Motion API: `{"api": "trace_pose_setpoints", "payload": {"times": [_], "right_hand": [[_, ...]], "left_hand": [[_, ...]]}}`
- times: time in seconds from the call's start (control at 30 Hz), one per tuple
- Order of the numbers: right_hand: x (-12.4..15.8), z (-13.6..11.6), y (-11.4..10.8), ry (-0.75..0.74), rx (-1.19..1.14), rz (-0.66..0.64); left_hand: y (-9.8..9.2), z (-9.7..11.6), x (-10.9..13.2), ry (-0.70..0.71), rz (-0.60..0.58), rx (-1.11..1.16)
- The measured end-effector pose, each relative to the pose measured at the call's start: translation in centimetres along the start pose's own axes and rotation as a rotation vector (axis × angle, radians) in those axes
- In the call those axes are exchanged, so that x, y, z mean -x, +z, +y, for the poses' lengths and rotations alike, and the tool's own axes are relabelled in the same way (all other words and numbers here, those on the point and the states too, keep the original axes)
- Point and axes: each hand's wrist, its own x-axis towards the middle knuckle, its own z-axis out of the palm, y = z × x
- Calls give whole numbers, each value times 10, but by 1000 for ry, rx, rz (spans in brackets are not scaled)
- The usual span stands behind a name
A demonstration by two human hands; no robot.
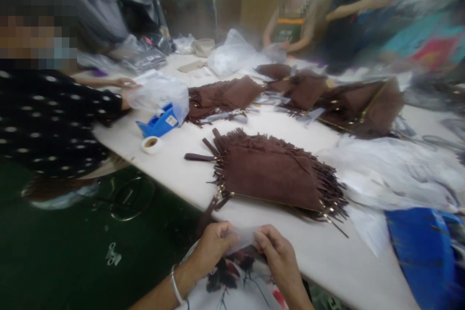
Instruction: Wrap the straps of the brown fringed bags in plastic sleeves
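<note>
Close to my body, at the table's near edge, my left hand (220, 247) and my right hand (278, 252) pinch a small translucent sheet (242, 241) between them. It looks like a piece of thin plastic or paper; which one I cannot tell. Just beyond my hands lies a stack of dark brown suede fringed bags (269, 174) on the white table (189, 184). Wrist straps and small gold-coloured metal fittings stick out at its left side. Neither hand touches the bags.
More brown bags (225, 97) lie farther back. A blue tape dispenser (158, 123) and a tape roll (151, 144) stand left. Clear plastic bags (407, 169) and a blue container (421, 252) are at right. A person in a dotted top (54, 116) handles plastic at left; others stand behind.
</note>
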Motion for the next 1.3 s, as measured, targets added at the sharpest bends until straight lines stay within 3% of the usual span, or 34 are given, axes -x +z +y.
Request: {"api": "trace_pose_setpoints", "payload": {"times": [0.23, 0.43, 0.57, 0.73, 0.93, 1.3], "right_hand": [[-15, 0, 32, 36, -68, -62], [-23, -3, 49, 18, -76, -12], [-19, 0, 51, 41, -118, -48], [-15, 4, 56, 124, -315, -112], [-9, 8, 78, 210, -471, -192], [-16, 15, 83, 182, -463, -168]], "left_hand": [[-17, 9, 15, 134, 98, -261], [-28, 3, 14, 18, 46, 64], [-38, -8, 10, -73, 50, 194], [-46, -13, 12, -69, 68, 214], [-49, -16, 16, -11, 109, 201], [-49, 3, 26, 111, 170, -54]]}}
